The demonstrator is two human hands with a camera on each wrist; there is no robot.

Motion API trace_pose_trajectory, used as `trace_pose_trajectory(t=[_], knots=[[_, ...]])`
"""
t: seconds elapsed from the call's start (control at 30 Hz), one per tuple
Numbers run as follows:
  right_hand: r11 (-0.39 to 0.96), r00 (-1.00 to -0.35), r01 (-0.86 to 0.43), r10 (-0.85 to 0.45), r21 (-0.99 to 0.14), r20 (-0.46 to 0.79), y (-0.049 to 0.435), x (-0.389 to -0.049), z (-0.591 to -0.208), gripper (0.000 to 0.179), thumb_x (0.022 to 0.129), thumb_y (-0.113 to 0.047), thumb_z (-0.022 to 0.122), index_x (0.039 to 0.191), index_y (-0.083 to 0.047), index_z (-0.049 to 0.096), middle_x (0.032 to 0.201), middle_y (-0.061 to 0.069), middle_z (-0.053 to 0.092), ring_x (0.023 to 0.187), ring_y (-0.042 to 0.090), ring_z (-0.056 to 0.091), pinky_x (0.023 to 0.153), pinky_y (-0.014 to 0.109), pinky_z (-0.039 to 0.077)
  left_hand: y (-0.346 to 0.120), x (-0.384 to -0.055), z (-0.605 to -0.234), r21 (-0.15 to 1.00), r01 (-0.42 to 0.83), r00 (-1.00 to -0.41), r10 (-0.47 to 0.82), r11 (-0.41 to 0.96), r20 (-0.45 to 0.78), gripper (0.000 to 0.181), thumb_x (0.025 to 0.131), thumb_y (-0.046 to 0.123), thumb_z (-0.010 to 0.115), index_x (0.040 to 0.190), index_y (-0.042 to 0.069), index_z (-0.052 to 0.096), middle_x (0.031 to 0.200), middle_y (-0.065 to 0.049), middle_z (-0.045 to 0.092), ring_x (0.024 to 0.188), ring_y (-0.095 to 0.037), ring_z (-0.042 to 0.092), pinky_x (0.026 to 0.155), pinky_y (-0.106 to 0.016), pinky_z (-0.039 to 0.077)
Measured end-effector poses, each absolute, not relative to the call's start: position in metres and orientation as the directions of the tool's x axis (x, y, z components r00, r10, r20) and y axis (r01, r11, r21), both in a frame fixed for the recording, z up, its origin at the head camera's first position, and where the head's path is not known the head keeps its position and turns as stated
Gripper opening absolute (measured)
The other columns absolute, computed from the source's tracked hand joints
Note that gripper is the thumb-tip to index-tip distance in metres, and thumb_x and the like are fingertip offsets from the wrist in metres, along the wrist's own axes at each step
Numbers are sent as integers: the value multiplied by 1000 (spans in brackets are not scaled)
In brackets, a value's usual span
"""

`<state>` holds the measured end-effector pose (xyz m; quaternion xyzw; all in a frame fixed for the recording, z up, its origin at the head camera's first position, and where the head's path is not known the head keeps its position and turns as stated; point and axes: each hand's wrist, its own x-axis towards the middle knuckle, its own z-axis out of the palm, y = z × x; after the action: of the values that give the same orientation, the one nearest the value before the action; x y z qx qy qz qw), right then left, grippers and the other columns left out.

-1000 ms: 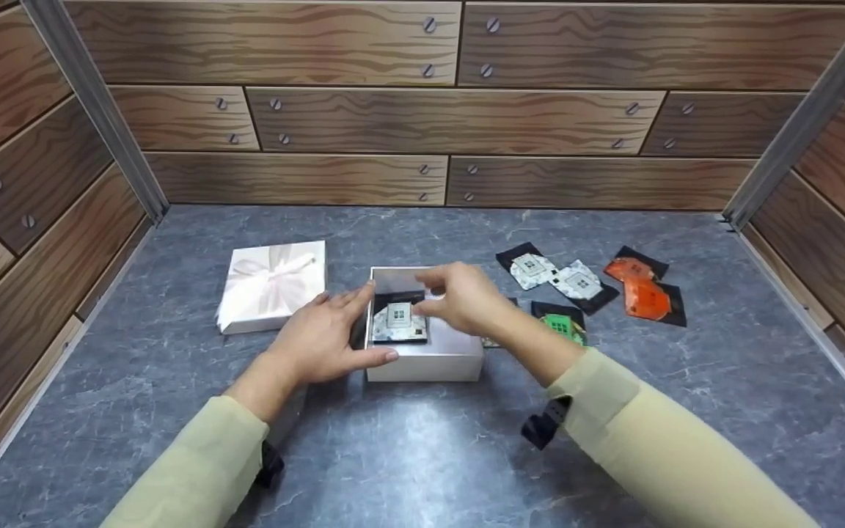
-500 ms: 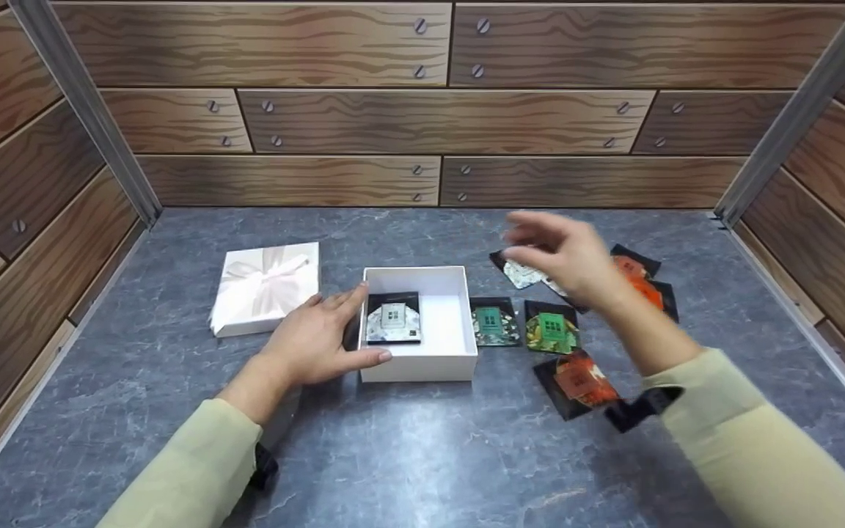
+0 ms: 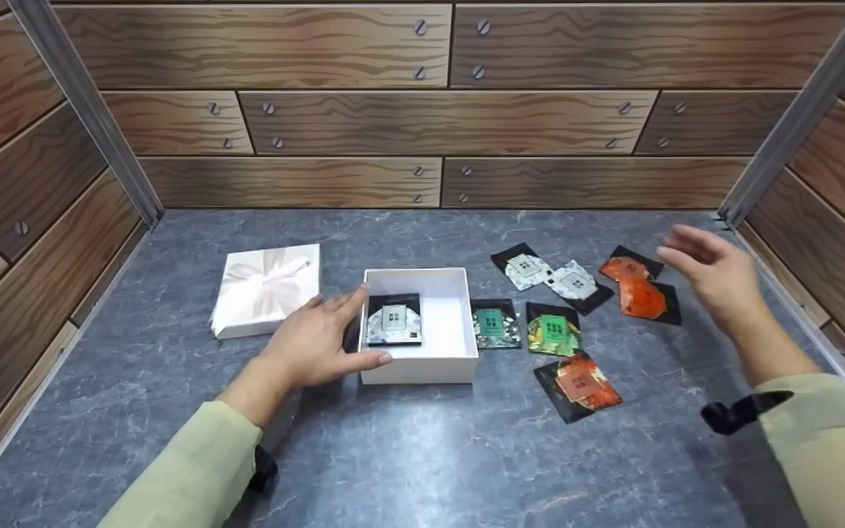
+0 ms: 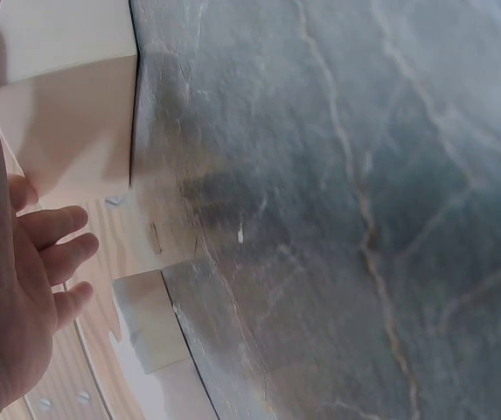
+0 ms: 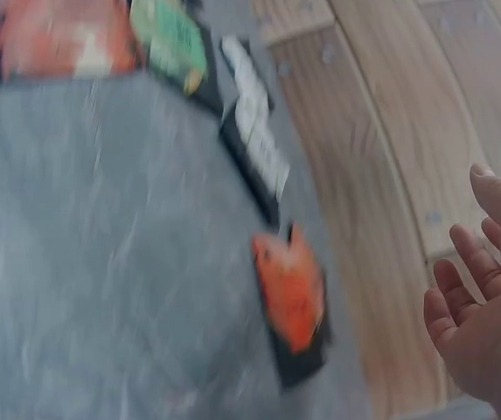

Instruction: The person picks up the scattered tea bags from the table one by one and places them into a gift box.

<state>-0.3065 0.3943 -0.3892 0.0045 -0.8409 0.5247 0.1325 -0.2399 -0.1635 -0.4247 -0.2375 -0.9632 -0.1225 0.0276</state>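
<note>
A white open box (image 3: 419,370) stands mid-table with a black-and-white sachet (image 3: 394,323) lying flat in its left half. My left hand (image 3: 320,341) rests against the box's left side, fingers extended and thumb at the front corner. In the left wrist view, that hand's fingers (image 4: 58,249) show beside the box wall. My right hand (image 3: 719,279) is raised over the right of the table, holding nothing, fingers loosely bent. Nearest to it lie a bright orange sachet (image 3: 642,299) and a darker red-orange sachet (image 3: 624,265), overlapping each other.
Two white-patterned sachets (image 3: 575,282) lie behind, right of the box. A dark green sachet (image 3: 494,323), a bright green sachet (image 3: 553,330) and a red sachet (image 3: 578,385) lie nearer. At left sits the ribboned lid (image 3: 268,286). Wood-patterned walls (image 3: 437,121) surround the table.
My right hand has left the sachet inside the box and swept rightward, past the white-patterned sachets to beside the orange ones. My left hand has stayed at the box.
</note>
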Motion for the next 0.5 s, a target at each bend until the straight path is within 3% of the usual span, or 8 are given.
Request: trace_pose_trajectory(t=[0.37,0.5], knots=[[349,-978,-60,168,-935,126,433,-310,-425,57,98,-23,80,151,-16,62,103,-30,71,96,-13,64,81,5,50,-164,-240,-424,224,467,-884,453,856,114,117,87,88,54,169,9,26,158,-23,50,145,-36,51,125,-56,29],[334,-981,-28,171,-942,89,435,-314,-439,63,96,-23,82,153,-11,58,103,-29,69,97,-12,63,82,6,51,-164,-239,-424,228,466,-885,452,855,114,118,87,88,54,169,9,26,157,-24,50,145,-37,50,126,-56,28]])
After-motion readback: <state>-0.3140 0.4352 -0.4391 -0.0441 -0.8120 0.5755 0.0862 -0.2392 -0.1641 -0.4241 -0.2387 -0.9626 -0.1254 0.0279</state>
